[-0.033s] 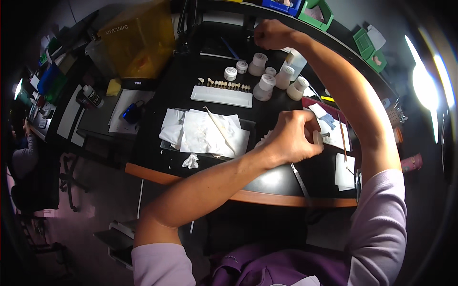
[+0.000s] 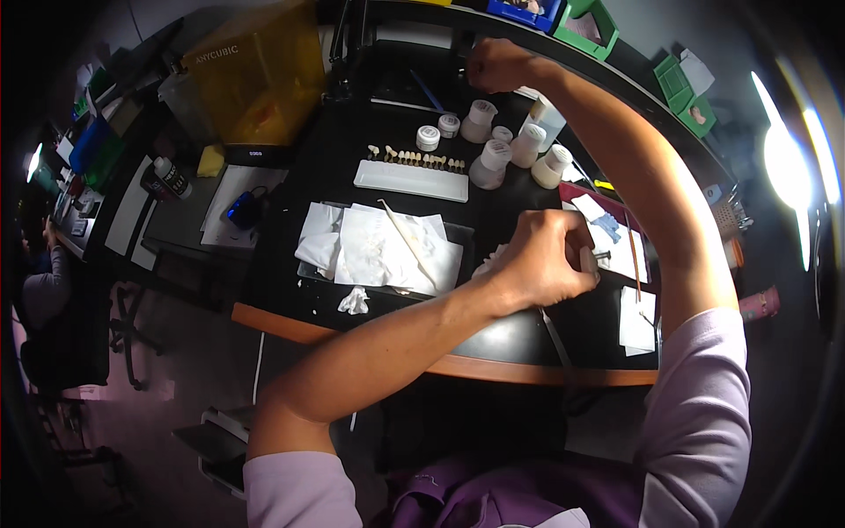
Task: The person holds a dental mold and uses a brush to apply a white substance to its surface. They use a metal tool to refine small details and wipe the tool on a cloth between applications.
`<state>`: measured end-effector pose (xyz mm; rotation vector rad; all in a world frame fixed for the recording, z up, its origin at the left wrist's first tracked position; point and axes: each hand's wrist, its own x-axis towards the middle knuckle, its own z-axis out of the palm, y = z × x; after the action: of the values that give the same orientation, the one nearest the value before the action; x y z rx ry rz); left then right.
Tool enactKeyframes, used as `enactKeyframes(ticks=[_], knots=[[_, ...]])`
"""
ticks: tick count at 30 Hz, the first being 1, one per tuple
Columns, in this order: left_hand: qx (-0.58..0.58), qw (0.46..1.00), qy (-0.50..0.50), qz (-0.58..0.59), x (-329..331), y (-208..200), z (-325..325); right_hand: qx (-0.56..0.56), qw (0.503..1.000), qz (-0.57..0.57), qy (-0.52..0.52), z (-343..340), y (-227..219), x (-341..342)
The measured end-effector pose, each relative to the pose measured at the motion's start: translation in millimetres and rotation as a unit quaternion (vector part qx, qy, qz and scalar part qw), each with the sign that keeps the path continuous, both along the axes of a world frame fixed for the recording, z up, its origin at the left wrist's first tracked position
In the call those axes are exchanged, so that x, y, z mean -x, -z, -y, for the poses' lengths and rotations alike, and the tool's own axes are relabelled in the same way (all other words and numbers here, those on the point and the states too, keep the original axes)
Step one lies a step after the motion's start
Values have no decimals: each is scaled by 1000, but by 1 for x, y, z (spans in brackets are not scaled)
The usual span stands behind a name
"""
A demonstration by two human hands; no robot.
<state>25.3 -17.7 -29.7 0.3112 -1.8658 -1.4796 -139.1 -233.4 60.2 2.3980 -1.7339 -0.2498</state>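
Note:
My left hand (image 2: 547, 262) is above the front of the black bench, its fingers closed around a small pale piece (image 2: 587, 260). A short dark metal pin (image 2: 603, 255) sticks out of that piece to the right. Most of what this hand grips is hidden. At the back of the bench my right hand (image 2: 500, 66) is stretched out far, fingers curled shut next to a dark object; what they hold, if anything, cannot be made out. Below its wrist are several white-lidded jars (image 2: 490, 163). Left of my left hand, white tissues (image 2: 378, 246) cover a black tray (image 2: 458, 233), with a thin pale stick (image 2: 405, 233) on top.
A row of tooth-coloured tabs (image 2: 418, 159) stands behind a white rectangular tray (image 2: 411, 183). To the right lie papers (image 2: 635, 321) and a thin brush (image 2: 635, 251). A yellow-covered machine (image 2: 255, 79) stands at the back left. Another person's arm (image 2: 57, 264) shows far left.
The view has shifted very slightly. Both hands keep nearly the same poses and places.

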Motion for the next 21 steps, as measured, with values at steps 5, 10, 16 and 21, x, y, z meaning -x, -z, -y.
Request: enactKeyframes(ticks=[5,10,16,21], knots=[[34,999,-15,-15,-4,8,0,-102,919,239,296,53,39,-26],[60,997,-28,-40,-4,13,1,-126,915,227,308,61,44,-41],[45,997,-26,-53,-1,12,0,-109,903,245,337,65,42,-33],[21,999,-23,-21,-1,8,0,-63,960,85,258,60,23,-38]])
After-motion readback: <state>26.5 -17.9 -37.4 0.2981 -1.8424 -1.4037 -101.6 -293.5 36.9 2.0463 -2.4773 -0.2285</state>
